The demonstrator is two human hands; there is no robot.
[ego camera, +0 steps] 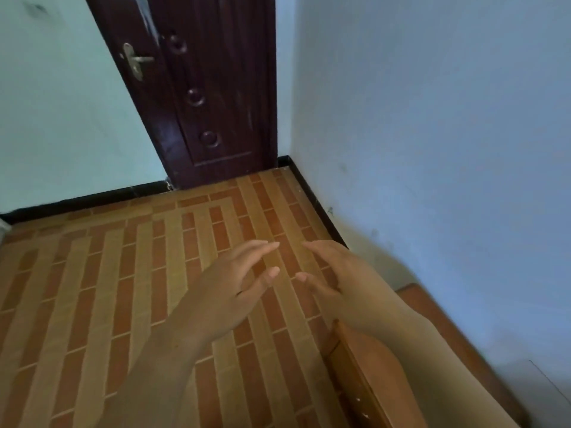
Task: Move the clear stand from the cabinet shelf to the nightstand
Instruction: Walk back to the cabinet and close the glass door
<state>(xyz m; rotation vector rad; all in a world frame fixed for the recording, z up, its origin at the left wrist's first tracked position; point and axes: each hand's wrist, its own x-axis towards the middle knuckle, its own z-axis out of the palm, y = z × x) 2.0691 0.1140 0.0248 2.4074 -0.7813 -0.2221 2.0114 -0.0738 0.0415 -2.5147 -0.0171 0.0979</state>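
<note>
Left hand (234, 281), right hand (335, 273) hover, fingers relaxed, beside nightstand (445, 319).

We face a corner. The door (197, 103) stands ahead in the back wall (61, 118), at its right end, just beside the side wall (432, 118); its handle (136, 60) sits on its left edge. A skirting (77, 200) runs along the foot of both walls. The floor (123, 288) spreads before the door toward us. A drawer unit (355, 384) stands against the side wall at near right (drawers facing left). Our hands, left hand (234, 279) and right hand (333, 273), hang side by side over the floor, apart, the right forearm crossing above the unit.
</note>
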